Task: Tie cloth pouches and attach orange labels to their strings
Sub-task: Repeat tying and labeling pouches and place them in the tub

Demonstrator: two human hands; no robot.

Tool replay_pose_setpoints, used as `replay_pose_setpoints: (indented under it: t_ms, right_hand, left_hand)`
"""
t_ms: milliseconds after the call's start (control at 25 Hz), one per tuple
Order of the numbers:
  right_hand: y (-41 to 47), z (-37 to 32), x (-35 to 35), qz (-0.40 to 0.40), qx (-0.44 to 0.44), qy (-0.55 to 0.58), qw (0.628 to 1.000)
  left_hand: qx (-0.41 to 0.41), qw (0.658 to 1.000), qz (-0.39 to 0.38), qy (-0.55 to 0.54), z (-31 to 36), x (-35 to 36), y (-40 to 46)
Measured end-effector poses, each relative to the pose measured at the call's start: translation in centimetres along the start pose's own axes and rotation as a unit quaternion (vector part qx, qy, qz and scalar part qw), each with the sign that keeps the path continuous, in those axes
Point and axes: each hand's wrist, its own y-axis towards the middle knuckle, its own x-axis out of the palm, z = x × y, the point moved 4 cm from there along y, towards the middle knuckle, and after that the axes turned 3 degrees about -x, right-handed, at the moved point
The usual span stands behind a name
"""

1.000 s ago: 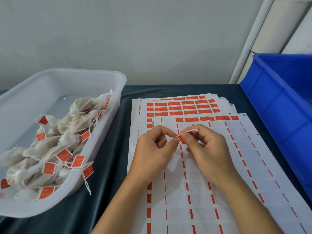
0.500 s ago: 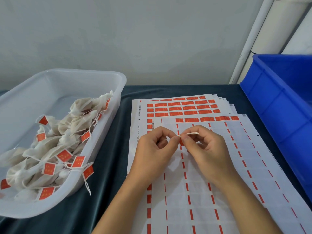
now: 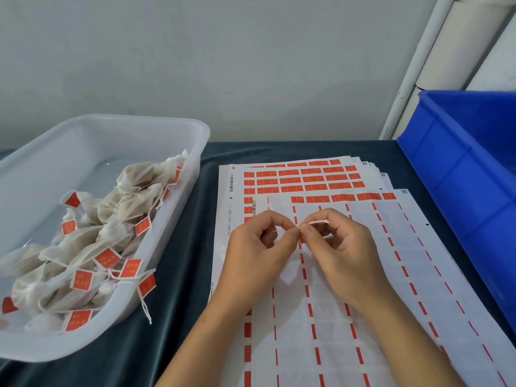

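My left hand (image 3: 259,252) and my right hand (image 3: 342,250) meet fingertip to fingertip above the label sheets (image 3: 321,275). Between them runs a thin white string (image 3: 318,222), which both hands pinch. An orange label (image 3: 301,238) shows as a sliver just under the pinching fingertips, mostly hidden. The pouch on this string is not visible. Tied cloth pouches (image 3: 92,241) with orange labels lie heaped in the clear plastic tub (image 3: 173,135) on the left.
A blue crate (image 3: 463,174) stands at the right edge. The stacked sheets carry unpeeled orange labels (image 3: 301,180) only in their far rows. A dark cloth (image 3: 178,289) covers the table. White pipes (image 3: 418,60) rise behind the crate.
The two hands have closed tighter together over the label, so less orange shows. The string end stays sticking out above my right fingers. Nothing else moved.
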Motion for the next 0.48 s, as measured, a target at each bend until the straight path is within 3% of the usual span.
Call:
replay_pose_setpoints:
  t_ms: [480]
  right_hand:
    - [-0.07, 0.07, -0.06, -0.006, 0.005, 0.014, 1.000]
  left_hand:
    - [-0.005, 1.000, -0.007, -0.009, 0.19, 0.25, -0.25]
